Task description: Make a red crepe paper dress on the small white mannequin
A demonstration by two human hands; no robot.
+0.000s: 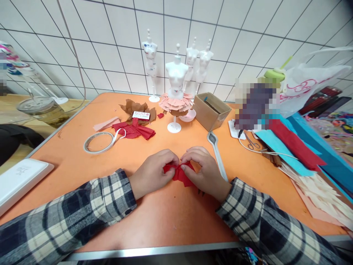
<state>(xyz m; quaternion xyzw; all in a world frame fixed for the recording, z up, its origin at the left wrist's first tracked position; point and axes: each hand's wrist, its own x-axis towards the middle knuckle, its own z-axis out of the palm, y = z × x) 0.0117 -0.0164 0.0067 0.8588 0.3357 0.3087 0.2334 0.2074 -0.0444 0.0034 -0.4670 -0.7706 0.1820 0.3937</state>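
Both hands meet over the near middle of the orange table, pinching one piece of red crepe paper [184, 176] between them. My left hand [157, 169] grips its left side with thumb and fingertips. On the other side, my right hand [205, 171] has its thumb and fingers closed on the gathered top edge. The paper fans out below the fingertips. Just right of my right hand lie long grey tweezers [217, 154], partly covered by it. Behind the hands stands a small white dress form [177, 75] with a ruffled pink and brown paper skirt [175, 103].
Left on the orange table [124, 221] lie a tape roll [98, 142], red paper strips [134, 129], brown paper [128, 107] and a small box [141, 116]. A cardboard box [211, 112] stands behind. Scissors [252, 142] and coloured paper [296, 143] lie right; a white device [23, 178] sits left.
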